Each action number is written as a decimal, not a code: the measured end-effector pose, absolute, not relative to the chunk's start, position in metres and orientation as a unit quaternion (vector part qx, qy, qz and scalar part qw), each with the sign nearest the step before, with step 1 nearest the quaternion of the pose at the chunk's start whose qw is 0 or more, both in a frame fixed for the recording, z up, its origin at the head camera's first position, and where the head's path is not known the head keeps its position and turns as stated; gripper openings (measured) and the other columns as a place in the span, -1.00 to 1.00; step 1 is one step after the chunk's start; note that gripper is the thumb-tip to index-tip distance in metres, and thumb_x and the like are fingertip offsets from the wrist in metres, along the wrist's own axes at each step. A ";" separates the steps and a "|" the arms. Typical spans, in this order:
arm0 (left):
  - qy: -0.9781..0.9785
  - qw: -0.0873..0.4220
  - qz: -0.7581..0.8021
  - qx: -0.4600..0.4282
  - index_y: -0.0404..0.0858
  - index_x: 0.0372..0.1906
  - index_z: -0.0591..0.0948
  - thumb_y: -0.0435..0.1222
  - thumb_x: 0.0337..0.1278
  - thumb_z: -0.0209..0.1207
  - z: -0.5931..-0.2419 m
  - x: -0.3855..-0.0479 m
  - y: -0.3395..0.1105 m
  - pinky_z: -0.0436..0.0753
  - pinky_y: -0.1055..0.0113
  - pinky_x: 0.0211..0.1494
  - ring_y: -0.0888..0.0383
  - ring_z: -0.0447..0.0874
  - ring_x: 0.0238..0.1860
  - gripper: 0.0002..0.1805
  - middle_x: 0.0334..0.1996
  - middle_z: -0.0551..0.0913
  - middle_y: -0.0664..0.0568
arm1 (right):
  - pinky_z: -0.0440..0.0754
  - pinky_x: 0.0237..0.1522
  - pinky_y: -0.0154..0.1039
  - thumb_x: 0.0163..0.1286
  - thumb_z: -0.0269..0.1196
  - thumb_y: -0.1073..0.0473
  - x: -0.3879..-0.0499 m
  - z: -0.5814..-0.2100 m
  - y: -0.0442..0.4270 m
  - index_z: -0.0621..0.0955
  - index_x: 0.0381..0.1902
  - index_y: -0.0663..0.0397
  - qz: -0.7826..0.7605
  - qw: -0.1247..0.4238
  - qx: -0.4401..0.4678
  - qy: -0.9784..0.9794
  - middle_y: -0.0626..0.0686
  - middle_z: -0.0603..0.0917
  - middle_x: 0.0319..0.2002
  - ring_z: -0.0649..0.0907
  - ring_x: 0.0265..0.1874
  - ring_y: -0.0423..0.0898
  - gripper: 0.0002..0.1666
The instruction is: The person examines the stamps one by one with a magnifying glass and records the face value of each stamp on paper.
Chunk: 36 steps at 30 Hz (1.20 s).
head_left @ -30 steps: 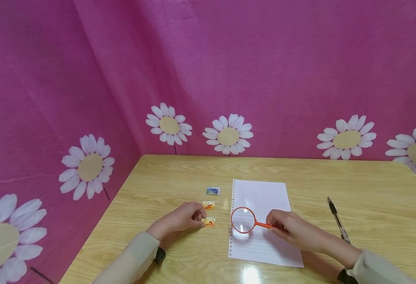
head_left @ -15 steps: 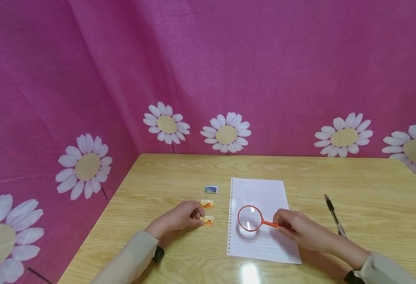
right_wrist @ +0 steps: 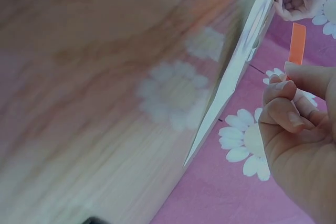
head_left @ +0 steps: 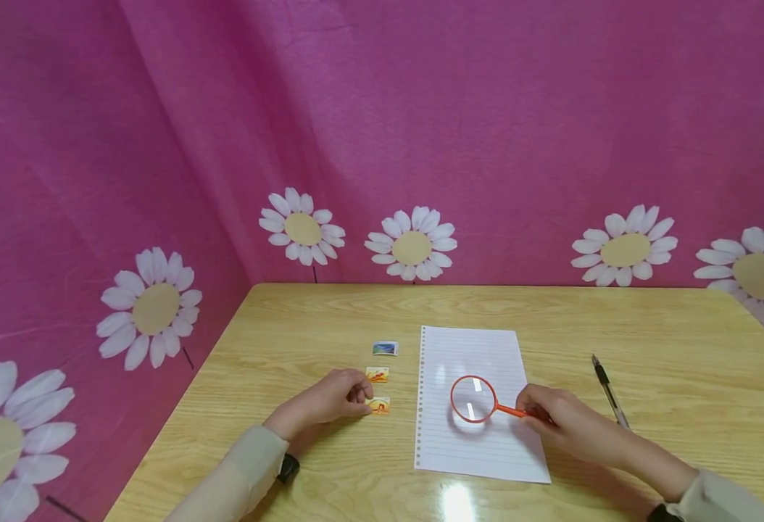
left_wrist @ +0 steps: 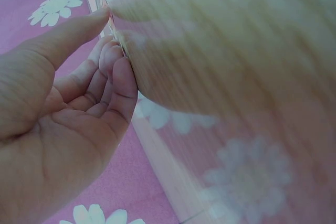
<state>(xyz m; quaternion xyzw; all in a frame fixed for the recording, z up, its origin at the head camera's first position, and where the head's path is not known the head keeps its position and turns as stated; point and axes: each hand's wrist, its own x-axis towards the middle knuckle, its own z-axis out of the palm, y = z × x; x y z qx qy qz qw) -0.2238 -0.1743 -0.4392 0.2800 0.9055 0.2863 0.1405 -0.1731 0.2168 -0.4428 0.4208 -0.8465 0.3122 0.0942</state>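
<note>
My right hand (head_left: 567, 420) grips the orange handle of a round magnifying glass (head_left: 509, 410), which is held above a ruled sheet of paper (head_left: 441, 442). Through its lens the paper's lines show, with two bright reflections. In the right wrist view, thumb and curled fingers pinch the orange handle (right_wrist: 297, 43). My left hand (head_left: 330, 397) rests on the table, its fingers loosely bent, with the fingertips at the left edge of the nearest orange-yellow stamp (head_left: 380, 406). A second orange-yellow stamp (head_left: 378, 375) and a blue-green stamp (head_left: 385, 349) lie behind it in a column.
A black-capped clear pen (head_left: 609, 391) lies right of the paper, beyond the right forearm. The wooden table (head_left: 304, 312) has its far edge against a pink cloth (head_left: 486, 145) printed with daisies. Glare shows near the table's front.
The magnifying glass and my right hand have moved rightward over the paper, from its left margin to its middle. The left hand stays beside the stamps; the head view shifts slightly.
</note>
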 end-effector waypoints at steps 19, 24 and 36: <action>0.907 0.139 0.284 0.279 -0.23 -0.25 0.57 -0.33 0.17 0.30 -0.439 -0.223 -0.174 0.41 0.49 -0.28 0.29 0.39 -0.37 -0.87 -0.41 0.52 0.11 | 0.36 -0.53 -0.56 0.19 0.35 0.42 -0.161 -0.445 0.247 0.51 -0.31 -0.04 0.298 0.130 0.376 -0.868 -0.34 0.41 -0.51 0.33 -0.50 -0.54 -0.71; 0.903 0.134 0.288 0.288 -0.27 -0.26 0.57 -0.35 0.15 0.31 -0.439 -0.224 -0.174 0.43 0.51 -0.30 0.32 0.39 -0.39 -0.86 -0.43 0.53 0.09 | 0.34 -0.52 -0.54 0.17 0.34 0.46 -0.158 -0.445 0.257 0.50 -0.29 -0.03 0.289 0.135 0.368 -0.874 -0.33 0.42 -0.50 0.32 -0.48 -0.53 -0.68; 0.904 0.131 0.280 0.296 -0.25 -0.25 0.57 -0.34 0.16 0.31 -0.440 -0.223 -0.176 0.43 0.50 -0.30 0.34 0.38 -0.41 -0.86 -0.43 0.53 0.11 | 0.37 -0.52 -0.52 0.17 0.34 0.43 -0.151 -0.443 0.271 0.52 -0.30 0.00 0.284 0.126 0.339 -0.888 -0.28 0.49 -0.50 0.34 -0.49 -0.54 -0.72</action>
